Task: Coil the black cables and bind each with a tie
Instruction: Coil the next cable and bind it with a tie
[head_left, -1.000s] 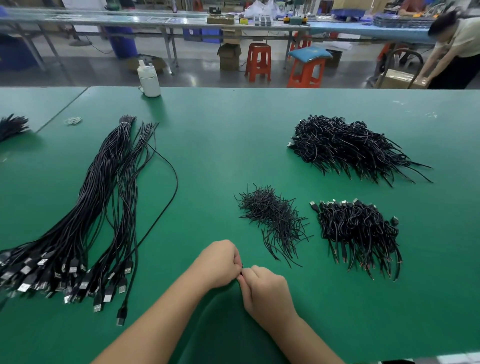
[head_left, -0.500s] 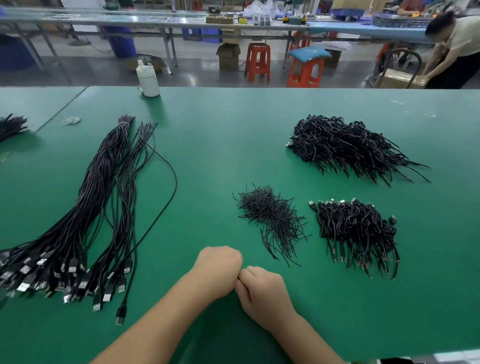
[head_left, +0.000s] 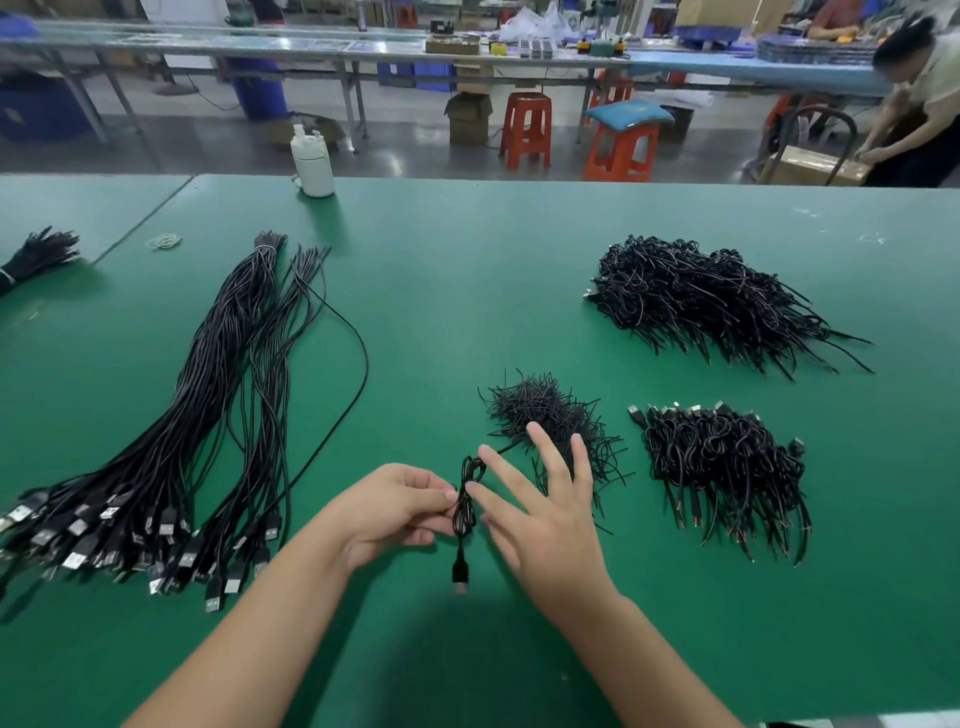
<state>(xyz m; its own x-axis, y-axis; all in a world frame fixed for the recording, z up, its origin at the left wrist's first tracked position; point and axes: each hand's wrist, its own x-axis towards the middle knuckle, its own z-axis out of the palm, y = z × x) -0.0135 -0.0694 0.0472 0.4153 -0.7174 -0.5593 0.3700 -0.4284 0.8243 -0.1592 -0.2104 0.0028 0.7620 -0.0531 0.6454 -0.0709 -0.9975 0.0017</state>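
Pinching a coiled black cable (head_left: 464, 512), left hand (head_left: 387, 512); no writing legible.

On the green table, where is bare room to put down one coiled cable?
Bare green table lies between the long straight black cables and the far tangled cable heap, and along the near right edge. It is crowded around the short black ties and the bound coils.

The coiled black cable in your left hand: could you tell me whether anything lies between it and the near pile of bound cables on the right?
Yes: the right hand and the loose heap of short black wire ties sit between the coiled black cable and that pile.
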